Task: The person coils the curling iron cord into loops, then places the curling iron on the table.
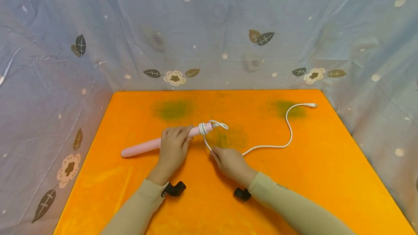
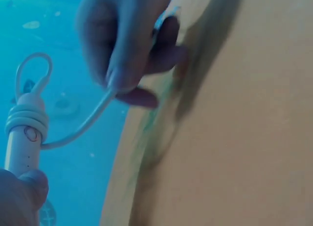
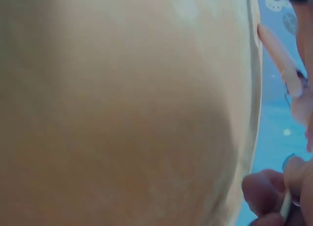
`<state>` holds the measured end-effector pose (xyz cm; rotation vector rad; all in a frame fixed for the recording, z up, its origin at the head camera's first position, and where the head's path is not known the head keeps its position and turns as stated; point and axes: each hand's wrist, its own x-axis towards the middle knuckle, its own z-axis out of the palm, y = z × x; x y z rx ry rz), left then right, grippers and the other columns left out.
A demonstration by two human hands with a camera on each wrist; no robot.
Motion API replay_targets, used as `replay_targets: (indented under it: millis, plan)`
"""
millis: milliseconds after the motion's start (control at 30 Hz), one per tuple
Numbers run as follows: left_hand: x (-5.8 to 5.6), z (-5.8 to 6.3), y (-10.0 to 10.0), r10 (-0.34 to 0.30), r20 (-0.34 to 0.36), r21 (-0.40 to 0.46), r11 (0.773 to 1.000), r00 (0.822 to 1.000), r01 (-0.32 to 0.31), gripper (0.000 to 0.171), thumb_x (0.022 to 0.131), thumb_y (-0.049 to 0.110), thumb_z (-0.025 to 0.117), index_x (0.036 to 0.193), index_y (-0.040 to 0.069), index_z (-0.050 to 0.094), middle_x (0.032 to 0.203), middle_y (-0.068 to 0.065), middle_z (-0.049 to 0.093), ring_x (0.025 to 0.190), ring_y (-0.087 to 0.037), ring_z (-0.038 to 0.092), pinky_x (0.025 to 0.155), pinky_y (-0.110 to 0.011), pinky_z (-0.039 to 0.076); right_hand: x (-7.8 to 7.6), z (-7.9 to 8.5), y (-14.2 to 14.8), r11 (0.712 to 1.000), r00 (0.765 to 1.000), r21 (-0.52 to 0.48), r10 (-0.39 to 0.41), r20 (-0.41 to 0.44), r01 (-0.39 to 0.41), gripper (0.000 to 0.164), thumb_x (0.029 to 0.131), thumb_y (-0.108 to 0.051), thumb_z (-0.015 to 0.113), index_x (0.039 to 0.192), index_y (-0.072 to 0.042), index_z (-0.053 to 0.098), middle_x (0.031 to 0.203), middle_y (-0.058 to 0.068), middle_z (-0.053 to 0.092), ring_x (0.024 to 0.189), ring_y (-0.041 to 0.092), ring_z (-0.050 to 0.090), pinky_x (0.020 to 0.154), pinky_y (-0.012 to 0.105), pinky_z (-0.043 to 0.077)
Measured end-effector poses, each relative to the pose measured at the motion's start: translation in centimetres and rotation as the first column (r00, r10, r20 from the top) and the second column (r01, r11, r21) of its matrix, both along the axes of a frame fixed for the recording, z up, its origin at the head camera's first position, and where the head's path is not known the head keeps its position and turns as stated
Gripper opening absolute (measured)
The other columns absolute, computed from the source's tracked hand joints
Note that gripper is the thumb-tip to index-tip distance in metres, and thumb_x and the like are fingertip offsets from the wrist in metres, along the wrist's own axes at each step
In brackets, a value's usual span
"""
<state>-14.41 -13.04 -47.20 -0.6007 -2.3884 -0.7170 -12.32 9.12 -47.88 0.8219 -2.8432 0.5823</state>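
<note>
A slim pink hair straightener [image 1: 141, 148] lies slantwise, its rounded tip at the left. My left hand [image 1: 173, 144] grips it around the middle, back of the hand upward. Several turns of its white cord [image 1: 203, 128] circle the handle end, close to a round button seen in the left wrist view, and a small loop stands out past that end. Between thumb and fingers, my right hand [image 1: 231, 164] pinches the cord just below the coils. In the right wrist view those pinching fingers [image 3: 264, 192] show at the lower right corner.
Beyond the right hand, the loose cord [image 1: 271, 147] curves over the orange tabletop [image 1: 326, 177] to a white plug [image 1: 310, 105] near the back right. A patterned grey-blue cloth [image 1: 209, 46] hangs behind the table and at both sides. Black wrist mounts [image 1: 176, 188] sit under both wrists.
</note>
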Motion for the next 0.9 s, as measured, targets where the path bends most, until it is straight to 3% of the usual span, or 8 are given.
replay_targets:
  millis: [233, 500, 700, 900]
  plan:
    - [-0.6, 0.2, 0.1, 0.003, 0.018, -0.015, 1.000, 1.000, -0.003, 0.043, 0.084, 0.013, 0.076, 0.126, 0.011, 0.065, 0.106, -0.009, 0.066, 0.097, -0.031, 0.060, 0.090, -0.050, 0.037, 1.4, 0.7, 0.2, 0.999, 0.992, 0.024, 0.052, -0.117, -0.049, 0.026, 0.096, -0.021, 0.060, 0.073, -0.019, 0.049, 0.056, -0.008, 0.038, 0.048, 0.008, 0.041, 0.045, 0.027, 0.038]
    - [-0.9, -0.3, 0.2, 0.012, 0.026, -0.051, 0.999, 1.000, -0.011, 0.042, 0.084, 0.013, 0.076, 0.125, 0.011, 0.066, 0.105, -0.010, 0.066, 0.097, -0.031, 0.060, 0.090, -0.049, 0.037, 2.5, 2.2, 0.5, 0.987, 0.965, 0.074, 0.155, -0.211, -0.142, 0.012, 0.092, -0.019, 0.065, 0.082, -0.016, 0.060, 0.065, -0.008, 0.054, 0.052, 0.006, 0.048, 0.045, 0.023, 0.040]
    - [-0.8, -0.7, 0.2, 0.020, 0.037, -0.086, 0.996, 0.999, -0.017, 0.042, 0.083, 0.012, 0.077, 0.124, 0.009, 0.066, 0.104, -0.011, 0.067, 0.095, -0.031, 0.059, 0.089, -0.049, 0.037, 2.7, 4.0, 0.7, 0.982, 0.935, 0.046, 0.188, -0.300, -0.182, 0.016, 0.087, -0.016, 0.070, 0.078, -0.016, 0.057, 0.061, -0.008, 0.045, 0.049, 0.006, 0.042, 0.043, 0.024, 0.037]
    - [-0.6, -0.9, 0.5, 0.025, 0.080, -0.120, 0.993, 0.997, -0.015, 0.043, 0.082, 0.011, 0.078, 0.124, 0.007, 0.066, 0.106, -0.011, 0.066, 0.098, -0.031, 0.059, 0.092, -0.050, 0.037, 2.1, 5.5, 1.3, 0.980, 0.915, 0.014, 0.189, -0.357, -0.197, 0.014, 0.086, -0.014, 0.073, 0.079, -0.014, 0.061, 0.063, -0.005, 0.047, 0.052, 0.010, 0.044, 0.047, 0.026, 0.040]
